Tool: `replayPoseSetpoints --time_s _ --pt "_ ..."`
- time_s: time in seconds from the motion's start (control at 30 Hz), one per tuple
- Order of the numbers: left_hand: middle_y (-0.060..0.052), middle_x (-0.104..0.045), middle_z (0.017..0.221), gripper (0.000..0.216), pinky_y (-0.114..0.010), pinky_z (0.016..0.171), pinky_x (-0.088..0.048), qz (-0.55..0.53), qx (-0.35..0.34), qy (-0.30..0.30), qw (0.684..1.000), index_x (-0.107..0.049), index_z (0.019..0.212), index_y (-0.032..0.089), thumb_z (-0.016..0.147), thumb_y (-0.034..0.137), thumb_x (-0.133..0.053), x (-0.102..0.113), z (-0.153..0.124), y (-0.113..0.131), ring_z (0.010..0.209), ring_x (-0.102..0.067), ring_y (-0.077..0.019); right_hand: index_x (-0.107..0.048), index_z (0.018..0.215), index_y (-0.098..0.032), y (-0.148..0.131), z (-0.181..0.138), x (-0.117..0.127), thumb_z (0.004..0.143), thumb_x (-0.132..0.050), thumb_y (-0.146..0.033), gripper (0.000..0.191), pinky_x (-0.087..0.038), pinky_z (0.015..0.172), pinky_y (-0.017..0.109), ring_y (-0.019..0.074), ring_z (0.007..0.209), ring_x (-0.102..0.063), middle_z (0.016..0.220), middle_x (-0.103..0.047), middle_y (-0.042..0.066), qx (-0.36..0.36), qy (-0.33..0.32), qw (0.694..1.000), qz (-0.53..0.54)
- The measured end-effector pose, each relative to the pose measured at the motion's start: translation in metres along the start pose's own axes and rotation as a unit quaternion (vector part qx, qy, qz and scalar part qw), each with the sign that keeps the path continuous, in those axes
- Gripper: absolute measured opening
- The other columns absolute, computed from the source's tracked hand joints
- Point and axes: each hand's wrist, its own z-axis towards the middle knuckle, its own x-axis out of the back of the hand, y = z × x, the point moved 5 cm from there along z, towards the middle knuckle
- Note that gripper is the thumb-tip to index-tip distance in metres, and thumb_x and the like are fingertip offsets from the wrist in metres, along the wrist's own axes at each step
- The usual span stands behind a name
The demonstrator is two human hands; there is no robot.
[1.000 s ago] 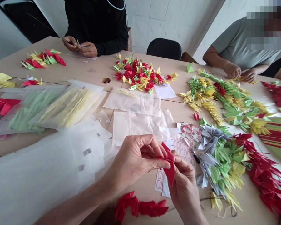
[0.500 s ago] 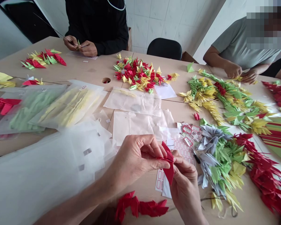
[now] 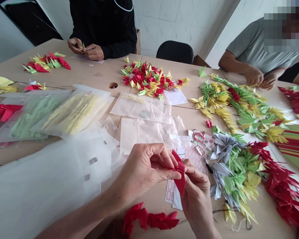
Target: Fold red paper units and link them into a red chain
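Between the fingertips of both hands is a red origami piece (image 3: 181,181), one pointed flap slanting up and another down. My left hand (image 3: 149,166) pinches it from the left, thumb in front and fingers curled behind. From the right, my right hand (image 3: 195,189) grips its edge with thumb and forefinger. The fingers cover much of its middle. Below my hands, near the table's front edge, lies a row of red folded paper pieces (image 3: 151,219). A sheet of red-outlined labels (image 3: 195,157) is just behind my right hand.
Heaps of grey and green origami (image 3: 235,159) and red origami (image 3: 284,189) stand right. Frosted plastic bags (image 3: 52,176) cover the left; some hold folded paper strips (image 3: 77,111). A mixed pile (image 3: 149,79) sits mid-table. Two people work opposite, their hands (image 3: 86,49) on small paper pieces.
My hands and the red origami piece stay almost in place, with only a slight shift of the fingers. The hands of the person at right have drawn slightly closer together.
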Motion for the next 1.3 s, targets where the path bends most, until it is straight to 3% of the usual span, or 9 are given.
replayPoseSetpoints --time_s 0.37,0.7,0.97,1.3 --pt "-0.003 -0.067 0.07 0.023 -0.022 0.061 -0.052 0.042 -0.003 0.007 0.999 -0.055 0.057 0.013 0.062 0.018 -0.077 0.0006 -0.0014 -0.0005 0.066 -0.063 -0.0134 -0.075 0.074 -0.029 0.0019 0.0008 0.0016 0.066 -0.077 -0.028 0.009 -0.041 0.063 0.026 0.0117 0.064 -0.047 0.064 -0.055 -0.002 0.001 0.003 1.0 -0.007" --pt "0.0 -0.066 0.069 0.021 -0.017 0.058 -0.051 -0.003 -0.012 -0.01 1.0 -0.056 0.056 0.013 0.061 0.013 -0.077 -0.002 -0.0014 -0.0012 0.061 -0.062 -0.0094 -0.075 0.071 -0.027 0.0006 0.0023 0.0041 0.062 -0.08 -0.03 0.01 -0.04 0.064 0.025 0.0111 0.065 -0.048 0.062 -0.052 -0.003 0.011 0.012 1.0 -0.005" --pt "-0.002 -0.067 0.069 0.02 -0.021 0.062 -0.052 0.015 0.001 0.0 1.0 -0.058 0.058 0.013 0.059 0.011 -0.078 0.0001 -0.0006 -0.0034 0.066 -0.064 -0.013 -0.075 0.071 -0.028 0.0 0.0049 0.0013 0.064 -0.079 -0.028 0.009 -0.041 0.066 0.025 0.0108 0.065 -0.049 0.062 -0.052 -0.003 0.001 0.003 1.0 0.003" --pt "0.0 -0.067 0.067 0.017 -0.016 0.059 -0.052 0.05 -0.052 0.013 0.997 -0.059 0.058 0.013 0.063 0.01 -0.075 -0.0014 -0.0029 0.0027 0.062 -0.063 -0.0092 -0.075 0.075 -0.03 0.0025 0.0045 0.0031 0.067 -0.077 -0.03 0.008 -0.039 0.064 0.024 0.0101 0.064 -0.046 0.063 -0.051 -0.003 0.011 -0.021 1.0 -0.004"
